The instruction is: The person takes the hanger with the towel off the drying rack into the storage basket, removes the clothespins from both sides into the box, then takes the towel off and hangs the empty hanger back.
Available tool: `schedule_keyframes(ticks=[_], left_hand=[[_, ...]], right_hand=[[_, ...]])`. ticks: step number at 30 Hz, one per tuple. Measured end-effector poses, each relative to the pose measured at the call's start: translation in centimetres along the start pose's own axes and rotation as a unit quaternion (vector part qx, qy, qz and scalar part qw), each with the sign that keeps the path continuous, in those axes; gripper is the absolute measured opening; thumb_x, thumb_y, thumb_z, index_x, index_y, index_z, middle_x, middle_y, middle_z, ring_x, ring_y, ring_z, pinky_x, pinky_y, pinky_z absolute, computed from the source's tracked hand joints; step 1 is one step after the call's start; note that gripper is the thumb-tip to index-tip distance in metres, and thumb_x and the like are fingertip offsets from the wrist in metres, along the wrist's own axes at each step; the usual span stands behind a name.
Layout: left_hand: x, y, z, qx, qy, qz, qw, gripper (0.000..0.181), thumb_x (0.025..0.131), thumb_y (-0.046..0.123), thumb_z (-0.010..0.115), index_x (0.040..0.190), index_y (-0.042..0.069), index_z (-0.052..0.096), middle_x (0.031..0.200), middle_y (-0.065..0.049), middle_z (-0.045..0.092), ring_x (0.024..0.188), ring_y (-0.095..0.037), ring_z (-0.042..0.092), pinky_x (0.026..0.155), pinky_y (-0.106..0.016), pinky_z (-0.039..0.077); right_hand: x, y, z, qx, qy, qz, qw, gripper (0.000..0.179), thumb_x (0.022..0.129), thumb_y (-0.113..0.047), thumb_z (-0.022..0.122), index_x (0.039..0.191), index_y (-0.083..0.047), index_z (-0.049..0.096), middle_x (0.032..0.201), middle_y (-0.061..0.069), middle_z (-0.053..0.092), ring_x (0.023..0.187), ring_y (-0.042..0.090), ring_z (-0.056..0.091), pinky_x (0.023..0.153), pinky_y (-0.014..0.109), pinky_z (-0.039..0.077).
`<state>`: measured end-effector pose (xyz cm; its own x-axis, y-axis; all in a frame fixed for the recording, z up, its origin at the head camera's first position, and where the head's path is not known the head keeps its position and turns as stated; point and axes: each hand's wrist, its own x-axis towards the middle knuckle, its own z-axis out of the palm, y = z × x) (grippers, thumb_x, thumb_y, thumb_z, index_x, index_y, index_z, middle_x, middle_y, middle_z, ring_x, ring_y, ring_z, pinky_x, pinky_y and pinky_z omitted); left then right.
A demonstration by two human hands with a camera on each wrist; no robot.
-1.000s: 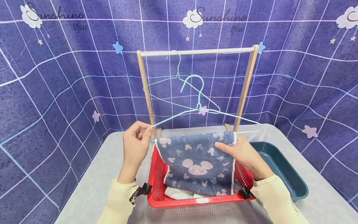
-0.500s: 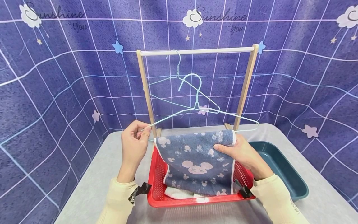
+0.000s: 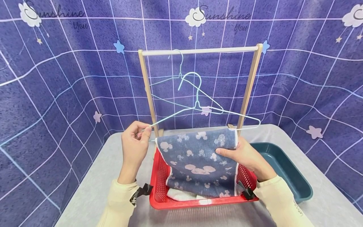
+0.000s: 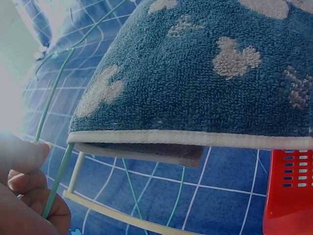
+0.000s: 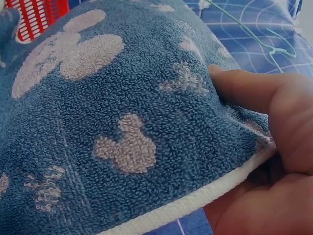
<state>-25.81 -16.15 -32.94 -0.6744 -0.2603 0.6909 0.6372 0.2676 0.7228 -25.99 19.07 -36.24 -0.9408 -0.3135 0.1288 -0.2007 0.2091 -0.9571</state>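
Note:
A blue towel (image 3: 195, 157) with pale mouse-head prints and white edging is draped over the lower bar of a light green wire hanger (image 3: 181, 111). My left hand (image 3: 134, 138) pinches the hanger's left end between thumb and fingers. In the left wrist view the bar (image 4: 59, 176) runs out from under the towel's fold, beside that hand. My right hand (image 3: 245, 154) grips the towel's right edge, thumb in front and fingers behind. The right wrist view shows the thumb (image 5: 244, 88) lying on the terry cloth. The towel's lower part hangs into a red basket (image 3: 158, 201).
Behind stands a wooden rack with a white rail (image 3: 215, 50); a second green hanger (image 3: 180, 67) hangs on it. White cloth (image 3: 181, 194) lies in the basket. A dark green tub (image 3: 300, 186) stands to the right on the grey table (image 3: 93, 176).
The held hanger has shifted slightly left and up, its hook tilting left. The towel's top right corner has risen with it. Both hands keep their holds, the left edging left.

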Motion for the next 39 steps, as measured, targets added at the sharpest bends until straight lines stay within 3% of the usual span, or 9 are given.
schedule_keyframes(ticks=[5,13,22,31,39], left_hand=[[0.1,0.1,0.1,0.006,0.003,-0.01,0.9999,0.005,0.091,-0.012,0.069,0.09,-0.007,0.071,0.064,0.003,0.05,0.053,-0.002,0.034,0.047,-0.017,0.025],[-0.3,3.4,0.2,0.008,-0.003,-0.001,1.0,0.006,0.09,-0.014,0.067,0.088,-0.009,0.07,0.063,0.004,0.046,0.053,-0.001,0.032,0.047,-0.018,0.026],[0.0,0.4,0.0,0.013,0.003,-0.004,0.9999,0.006,0.091,-0.01,0.069,0.09,-0.005,0.072,0.065,0.004,0.053,0.051,-0.001,0.033,0.045,-0.018,0.025],[0.1,0.0,-0.1,0.002,0.007,0.01,0.9999,0.009,0.09,-0.009,0.071,0.088,-0.001,0.073,0.065,0.003,0.053,0.053,-0.002,0.035,0.046,-0.018,0.026],[0.0,0.1,0.0,0.002,0.004,0.006,1.0,0.013,0.09,-0.01,0.07,0.086,0.001,0.073,0.064,0.002,0.051,0.053,-0.004,0.034,0.046,-0.019,0.025]], right_hand=[[0.1,0.1,0.0,-0.001,-0.006,-0.001,1.0,0.069,0.087,-0.011,0.084,0.143,-0.006,0.044,0.115,0.018,0.071,0.096,0.023,0.073,0.079,0.041,0.061],[0.2,0.1,0.0,-0.006,-0.018,-0.024,0.9995,0.095,0.085,-0.008,0.084,0.154,-0.021,0.02,0.12,0.019,0.069,0.102,0.025,0.071,0.082,0.041,0.06],[0.3,0.1,0.1,-0.005,-0.022,-0.032,0.9992,0.088,0.085,-0.007,0.084,0.149,-0.021,0.026,0.123,0.021,0.067,0.107,0.028,0.069,0.084,0.041,0.059],[0.1,0.1,0.2,-0.016,-0.025,-0.005,0.9995,0.062,0.086,-0.009,0.084,0.136,-0.005,0.049,0.123,0.019,0.069,0.108,0.026,0.069,0.086,0.038,0.058],[0.0,0.1,0.1,-0.018,-0.023,-0.003,0.9996,0.063,0.086,-0.009,0.084,0.137,-0.005,0.048,0.123,0.019,0.069,0.107,0.026,0.069,0.086,0.038,0.058]])
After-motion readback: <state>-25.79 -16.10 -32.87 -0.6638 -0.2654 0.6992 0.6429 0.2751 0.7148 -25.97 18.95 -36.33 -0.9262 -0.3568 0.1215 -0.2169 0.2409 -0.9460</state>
